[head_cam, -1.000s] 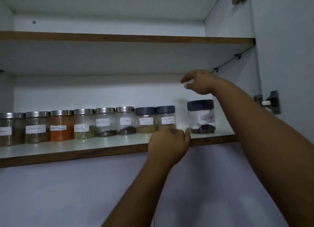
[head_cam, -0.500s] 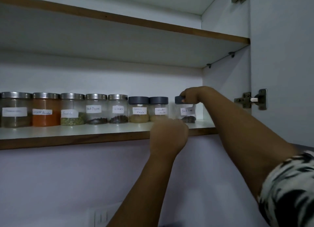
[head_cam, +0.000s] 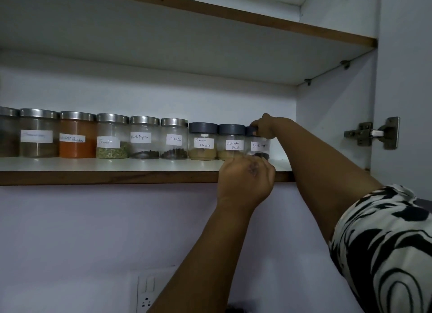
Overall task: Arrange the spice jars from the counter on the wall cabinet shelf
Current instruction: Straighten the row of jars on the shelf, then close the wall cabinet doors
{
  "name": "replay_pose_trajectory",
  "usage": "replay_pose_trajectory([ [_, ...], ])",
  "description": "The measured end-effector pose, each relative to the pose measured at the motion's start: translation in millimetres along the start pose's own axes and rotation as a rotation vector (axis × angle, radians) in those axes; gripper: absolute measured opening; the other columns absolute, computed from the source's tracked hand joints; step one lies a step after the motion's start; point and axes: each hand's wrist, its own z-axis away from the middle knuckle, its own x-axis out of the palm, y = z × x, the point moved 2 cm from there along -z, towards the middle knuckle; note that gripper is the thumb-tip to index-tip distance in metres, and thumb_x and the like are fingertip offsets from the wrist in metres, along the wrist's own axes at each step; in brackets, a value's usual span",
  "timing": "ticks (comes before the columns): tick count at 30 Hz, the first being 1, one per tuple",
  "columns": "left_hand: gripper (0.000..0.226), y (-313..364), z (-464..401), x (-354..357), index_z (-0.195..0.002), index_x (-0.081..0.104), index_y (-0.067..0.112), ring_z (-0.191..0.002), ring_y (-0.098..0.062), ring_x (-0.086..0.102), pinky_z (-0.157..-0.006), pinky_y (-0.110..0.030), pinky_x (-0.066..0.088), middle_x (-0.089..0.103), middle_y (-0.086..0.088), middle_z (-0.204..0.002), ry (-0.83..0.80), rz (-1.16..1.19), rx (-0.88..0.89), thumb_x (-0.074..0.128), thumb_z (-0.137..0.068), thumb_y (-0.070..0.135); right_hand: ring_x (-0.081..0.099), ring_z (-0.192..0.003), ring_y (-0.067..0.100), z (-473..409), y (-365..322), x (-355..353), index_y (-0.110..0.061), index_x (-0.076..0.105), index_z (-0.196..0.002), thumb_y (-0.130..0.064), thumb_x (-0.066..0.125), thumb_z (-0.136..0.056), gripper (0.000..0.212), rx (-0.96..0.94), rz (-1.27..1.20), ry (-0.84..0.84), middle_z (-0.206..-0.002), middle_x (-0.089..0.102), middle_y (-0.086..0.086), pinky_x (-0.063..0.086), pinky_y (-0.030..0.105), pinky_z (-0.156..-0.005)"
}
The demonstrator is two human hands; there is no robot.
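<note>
The small clear jar with a dark grey lid and a white label reading "Black Pepper" (head_cam: pixel 259 146) stands at the right end of the row on the white wall-cabinet shelf with a brown wooden edge (head_cam: pixel 112 177). Its lid is gripped from above by the right hand (head_cam: pixel 263 127), the fingers curled round the rim. The left hand (head_cam: pixel 245 181) is raised in front of the shelf edge just below this jar, fingers curled inward; whether anything is held or touched by it cannot be told, as the fingertips are blurred.

Black grains are seen at the bottom of the gripped jar. Just beside it on the left stands a grey-lidded clear jar labelled "Coriander Powder" (head_cam: pixel 231 142), with tan powder, then one labelled "Garam Masala" (head_cam: pixel 203 141), also tan. Further left, steel-lidded glass jars are lined up: "Cloves" (head_cam: pixel 174 139) with dark pieces, another "Black Pepper" jar (head_cam: pixel 145 137), "Fennel" (head_cam: pixel 112 136) with green seeds, an orange powder jar (head_cam: pixel 77 135), and a jar with an unreadable label (head_cam: pixel 38 133).
</note>
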Motion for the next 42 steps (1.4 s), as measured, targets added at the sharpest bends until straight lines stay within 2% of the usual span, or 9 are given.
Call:
replay_pose_trajectory([
  [5,0.035,1.8,-0.2,-0.5,-0.049,0.052,0.014,-0.047,-0.018,0.047,-0.055,-0.027,0.036,0.049,-0.001,-0.047,0.0,0.031,-0.028,0.053,-0.083,0.02,0.044,-0.126,0.039,2.6,1.2,4.9,-0.018,0.033,-0.15,-0.024,0.045,-0.102,0.05,0.014,-0.165,0.04,-0.141,0.032,0.021,0.037,0.042,-0.103],
  [10,0.033,0.4,-2.6,-1.1,-0.047,0.05,0.016,-0.048,-0.015,0.048,-0.059,-0.023,0.035,0.049,0.001,-0.046,-0.036,0.135,-0.059,0.058,-0.079,0.017,0.029,-0.137,0.041,27.4,5.7,-2.2,-0.025,0.02,-0.154,-0.024,0.052,-0.099,0.064,0.053,-0.382,0.205,-0.151,0.022,0.022,0.031,0.047,-0.112],
  [19,0.037,-1.5,-7.7,-10.8,-0.051,0.052,0.01,-0.045,-0.021,0.049,-0.05,-0.022,0.025,0.051,-0.004,-0.049,-0.217,0.186,-0.023,0.047,-0.087,0.019,0.028,-0.134,0.035,141.0,-3.4,-2.0,-0.022,0.035,-0.147,-0.018,0.046,-0.101,0.048,0.118,-0.585,0.404,-0.144,0.03,0.016,0.029,0.039,-0.109],
  [23,0.035,-4.9,-1.4,-22.9,-0.058,0.061,0.011,-0.049,-0.021,0.051,-0.051,-0.023,0.028,0.057,-0.002,-0.056,-0.335,0.232,-0.059,0.048,-0.088,0.024,0.039,-0.122,0.032,203.9,-15.2,23.3,-0.018,0.049,-0.132,-0.023,0.053,-0.096,0.036,0.183,-0.565,0.524,-0.13,0.044,0.014,0.044,0.045,-0.095],
  [27,0.02,-7.8,13.6,-52.2,-0.089,0.067,0.01,-0.079,-0.022,0.061,-0.079,-0.031,0.043,0.067,-0.003,-0.086,-0.338,0.271,-0.059,0.05,-0.088,0.021,0.046,-0.11,0.029,260.3,-44.0,39.3,-0.017,0.055,-0.122,-0.027,0.056,-0.094,0.029,0.216,-0.463,0.621,-0.12,0.051,0.012,0.046,0.042,-0.082],
  [29,0.039,2.4,23.1,-74.8,-0.119,0.063,0.009,-0.11,-0.024,0.061,-0.1,-0.041,0.044,0.066,-0.007,-0.117,-0.337,0.238,-0.12,0.042,-0.091,0.026,0.046,-0.11,0.027,283.7,-57.3,39.7,-0.017,0.054,-0.122,-0.029,0.055,-0.095,0.029,0.203,-0.457,0.614,-0.119,0.05,0.009,0.044,0.043,-0.085],
  [31,0.054,19.8,24.6,-104.5,-0.138,0.049,0.009,-0.128,-0.025,0.05,-0.106,-0.045,0.039,0.056,-0.008,-0.136,-0.325,0.232,-0.23,0.039,-0.091,0.033,0.046,-0.11,0.026,304.6,-64.9,33.5,-0.017,0.053,-0.122,-0.03,0.053,-0.095,0.03,0.182,-0.457,0.621,-0.118,0.049,0.008,0.042,0.043,-0.087],
  [38,0.059,103.8,5.3,-205.8,-0.146,0.038,0.009,-0.136,-0.03,0.039,-0.107,-0.048,0.034,0.047,-0.01,-0.145,-0.274,0.316,-0.354,0.037,-0.093,0.037,0.051,-0.107,0.027,405.5,-56.6,-22.5,-0.018,0.057,-0.12,-0.023,0.059,-0.088,0.032,0.061,-0.46,0.872,-0.116,0.054,0.008,0.042,0.044,-0.089],
  [42,0.058,172.6,-19.5,-252.7,-0.148,0.033,0.009,-0.138,-0.027,0.034,-0.111,-0.045,0.031,0.039,-0.005,-0.152,-0.26,0.455,-0.377,0.041,-0.095,0.032,0.048,-0.121,0.031,483.7,-14.4,-65.4,-0.016,0.056,-0.124,-0.02,0.063,-0.083,0.042,0.105,-0.363,1.039,-0.123,0.052,0.011,0.037,0.049,-0.101],
])
